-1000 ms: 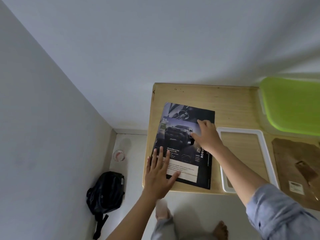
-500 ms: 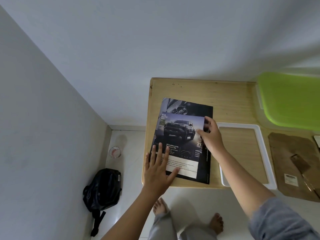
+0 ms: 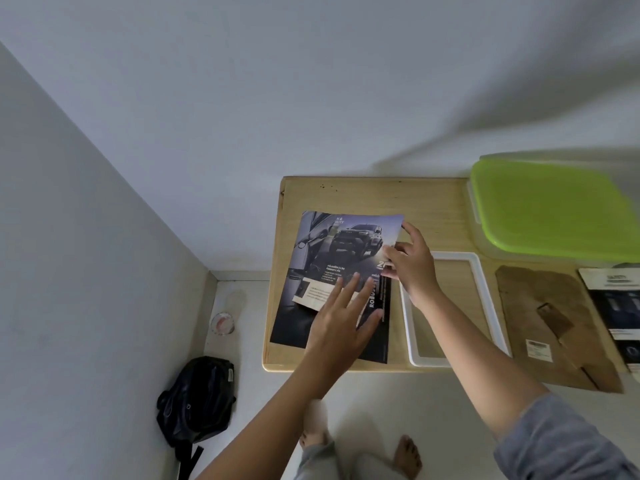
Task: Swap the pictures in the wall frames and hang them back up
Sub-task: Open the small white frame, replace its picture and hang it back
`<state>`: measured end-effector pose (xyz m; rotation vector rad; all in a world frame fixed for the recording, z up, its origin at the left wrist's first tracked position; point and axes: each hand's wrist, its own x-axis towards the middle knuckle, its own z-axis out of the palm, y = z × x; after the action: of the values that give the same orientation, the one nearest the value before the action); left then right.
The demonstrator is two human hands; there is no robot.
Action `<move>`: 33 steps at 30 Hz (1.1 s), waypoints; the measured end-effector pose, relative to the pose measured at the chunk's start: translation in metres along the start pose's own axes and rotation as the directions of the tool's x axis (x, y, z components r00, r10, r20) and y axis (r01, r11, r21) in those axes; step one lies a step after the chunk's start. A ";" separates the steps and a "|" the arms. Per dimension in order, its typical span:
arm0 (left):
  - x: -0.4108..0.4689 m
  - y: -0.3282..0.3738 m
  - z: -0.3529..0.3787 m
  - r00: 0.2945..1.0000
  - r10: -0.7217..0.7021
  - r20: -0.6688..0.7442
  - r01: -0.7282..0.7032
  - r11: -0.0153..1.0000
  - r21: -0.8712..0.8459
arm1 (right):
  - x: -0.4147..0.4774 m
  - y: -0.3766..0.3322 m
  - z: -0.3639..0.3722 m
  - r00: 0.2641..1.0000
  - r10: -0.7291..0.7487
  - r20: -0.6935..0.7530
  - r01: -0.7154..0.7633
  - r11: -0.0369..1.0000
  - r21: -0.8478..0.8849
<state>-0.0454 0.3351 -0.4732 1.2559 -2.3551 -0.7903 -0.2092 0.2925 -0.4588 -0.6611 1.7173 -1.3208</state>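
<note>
A car picture (image 3: 346,247) showing a dark truck lies over a second dark printed sheet (image 3: 375,327) at the left end of the wooden table (image 3: 374,195). My right hand (image 3: 410,263) pinches the top picture's right edge and lifts it. Flat, with spread fingers, my left hand (image 3: 341,327) presses on the sheets near the table's front edge. An empty white picture frame (image 3: 485,289) lies just right of the sheets. Its brown backing board (image 3: 540,306) with a stand lies further right. Another printed picture (image 3: 620,306) sits at the far right edge.
A green-lidded plastic box (image 3: 550,209) stands at the back right of the table. On the floor to the left are a black bag (image 3: 197,400) and a small glass (image 3: 222,323) in the wall corner. My bare feet (image 3: 407,455) stand below the table's front edge.
My right hand took the top picture's right edge and lifted and shifted it toward the wall. My left hand slid right along the sheets. The view dropped and shifted right.
</note>
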 end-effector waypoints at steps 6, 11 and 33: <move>0.014 0.036 0.000 0.986 0.080 -0.144 -0.077 0.997 0.029 | -0.005 -0.029 -0.041 0.999 -0.036 -0.028 0.038 0.997 0.074; 0.018 0.064 0.001 0.966 0.110 -0.232 -0.117 0.993 -0.015 | -0.013 -0.040 -0.066 0.995 -0.098 -0.032 0.101 0.989 0.108; 0.001 0.078 0.033 0.819 -0.509 -0.266 0.217 0.703 -0.678 | -0.036 0.038 -0.145 0.965 0.245 0.097 -0.259 0.950 0.177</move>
<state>-0.1138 0.3793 -0.4508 1.4196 -1.3056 -1.1466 -0.3129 0.4061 -0.4723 -0.3627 1.5373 -1.2423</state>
